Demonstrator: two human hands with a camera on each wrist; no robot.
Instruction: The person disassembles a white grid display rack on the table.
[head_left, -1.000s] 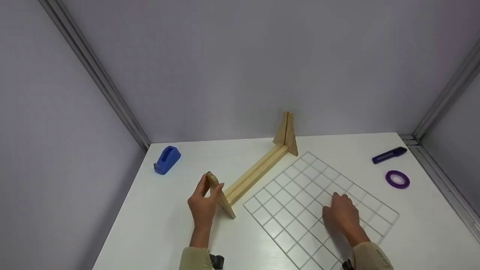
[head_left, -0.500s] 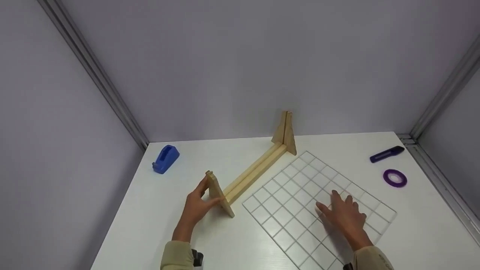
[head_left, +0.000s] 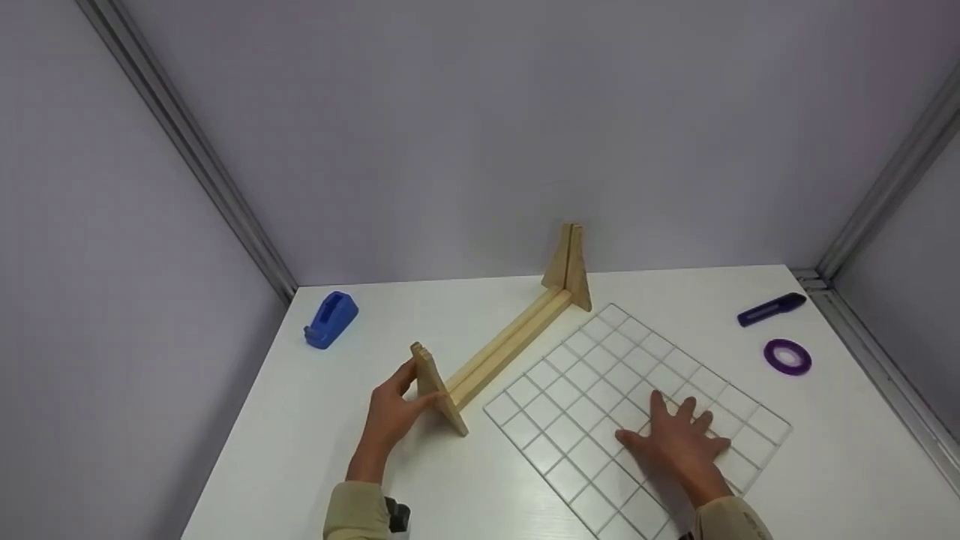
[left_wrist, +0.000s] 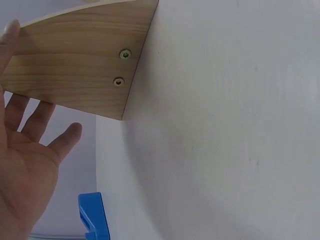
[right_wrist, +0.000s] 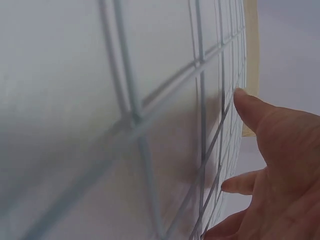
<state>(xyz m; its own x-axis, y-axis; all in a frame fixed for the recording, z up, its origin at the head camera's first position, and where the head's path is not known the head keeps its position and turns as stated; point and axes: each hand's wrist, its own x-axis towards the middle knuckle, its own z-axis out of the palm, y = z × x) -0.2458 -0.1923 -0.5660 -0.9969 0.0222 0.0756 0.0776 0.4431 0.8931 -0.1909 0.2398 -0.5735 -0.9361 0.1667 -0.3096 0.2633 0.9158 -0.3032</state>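
A wooden stand point(head_left: 510, 345) lies diagonally on the white table, two rails joining upright end panels. My left hand point(head_left: 391, 411) holds its near end panel point(left_wrist: 75, 62), thumb on one edge and fingers at the opposite edge. Two bolt heads show near that panel's base in the left wrist view. To the right, a flat wire grid panel point(head_left: 555, 474) lies on the table beside the stand. My right hand point(head_left: 679, 444) is spread palm down over the grid, its fingertips right at the wires; the right wrist view shows the thumb and fingers close along the mesh.
A blue tape dispenser point(head_left: 331, 321) stands at the back left. Near the right edge lie a dark utility knife point(head_left: 771, 310) and a purple ring point(head_left: 787, 370). Grey-white walls point(head_left: 480, 135) enclose the back and sides of the table.
My left hand has shifted left and lower on the end panel. The right hand's fingers have spread wide, and it has moved slightly nearer me. Stand and grid look unmoved.
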